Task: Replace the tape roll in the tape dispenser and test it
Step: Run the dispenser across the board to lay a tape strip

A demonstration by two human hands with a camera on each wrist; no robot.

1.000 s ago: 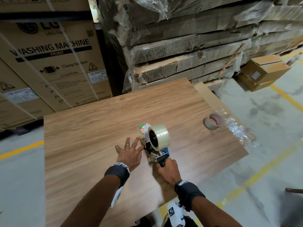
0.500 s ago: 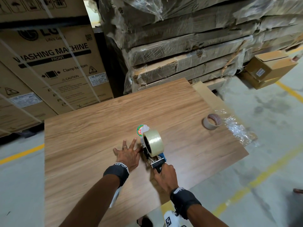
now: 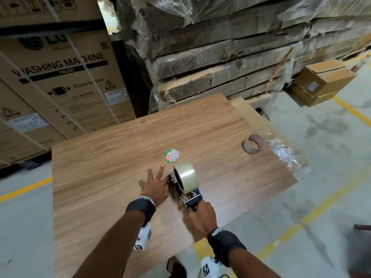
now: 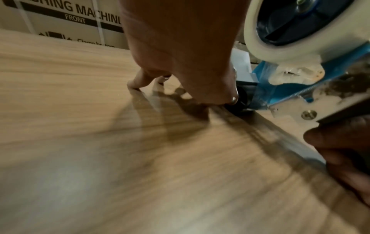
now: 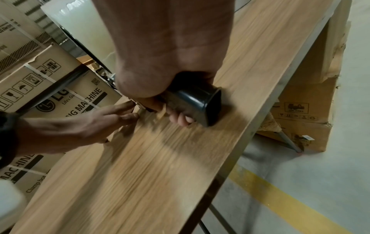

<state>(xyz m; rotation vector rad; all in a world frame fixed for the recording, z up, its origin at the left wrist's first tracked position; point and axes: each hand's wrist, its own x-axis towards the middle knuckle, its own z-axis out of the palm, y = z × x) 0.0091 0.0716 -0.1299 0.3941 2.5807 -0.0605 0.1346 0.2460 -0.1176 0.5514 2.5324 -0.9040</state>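
Tape dispenser (image 3: 185, 190), blue-framed with a metal plate and a black handle, sits with its front end down on the wooden tabletop (image 3: 112, 149), near the table's front edge and a little right of the middle. A full roll of clear tape (image 3: 186, 175) is mounted on its hub; in the left wrist view the roll (image 4: 296, 36) wraps a dark blue hub, and a strip of tape runs down from it through the blue frame toward the table. The right hand (image 3: 202, 216) is wrapped around the black handle (image 5: 197, 102), fingers curled under it, with the handle's square butt end sticking out past the fingers. The left hand (image 3: 154, 186) lies on the table just left of the dispenser, fingers spread and straight, a ring on one of them; its thumb side is pressed up against the dispenser's front end, by a black roller (image 4: 241, 101) that meets the wood there. Just beyond the roll lies a round label (image 3: 171, 156), green and red with a white torn patch. Well to the right, near the table's far right edge, an empty cardboard tape core (image 3: 254, 143) lies beside crumpled clear plastic wrap (image 3: 285, 153). Behind the table stand a carton printed "WASHING MACHINE" (image 3: 60, 81) and a stack of plastic-wrapped flat cartons (image 3: 230, 57). Yellow lines cross the concrete floor (image 3: 331, 177).
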